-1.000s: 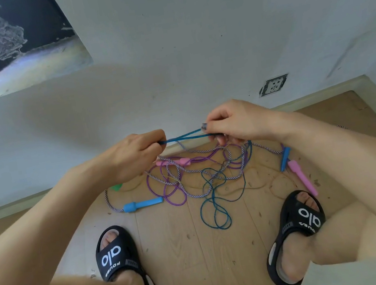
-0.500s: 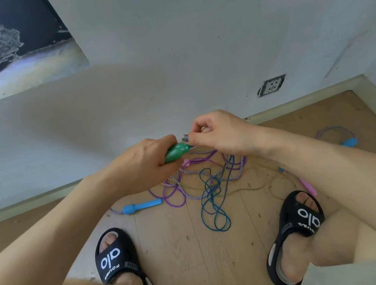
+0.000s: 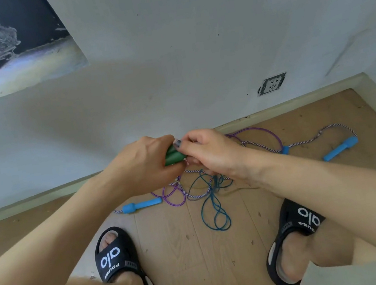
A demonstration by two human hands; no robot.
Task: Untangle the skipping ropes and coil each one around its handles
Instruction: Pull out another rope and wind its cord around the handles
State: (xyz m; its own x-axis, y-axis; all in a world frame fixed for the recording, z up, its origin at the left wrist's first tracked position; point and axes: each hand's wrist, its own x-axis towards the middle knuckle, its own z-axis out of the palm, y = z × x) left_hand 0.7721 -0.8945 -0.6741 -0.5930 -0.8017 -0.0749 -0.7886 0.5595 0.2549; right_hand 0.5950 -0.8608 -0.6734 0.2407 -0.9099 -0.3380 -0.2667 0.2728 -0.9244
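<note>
My left hand [image 3: 146,163] grips the green handles [image 3: 173,157]; my right hand [image 3: 208,151] pinches the teal rope [image 3: 213,208] at 3 o'clock, coiling; next, another wrap, I judge.

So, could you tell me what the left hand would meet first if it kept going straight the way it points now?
The left hand, holding the green handles, points rightward at the right hand, which it nearly touches already. It would likely meet those fingers first.

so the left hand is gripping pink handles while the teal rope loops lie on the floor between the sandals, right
Not quite: in the head view the handles that the left hand grips are green, not pink. The rest holds: the teal rope lies in loops on the floor between the sandals.
</note>
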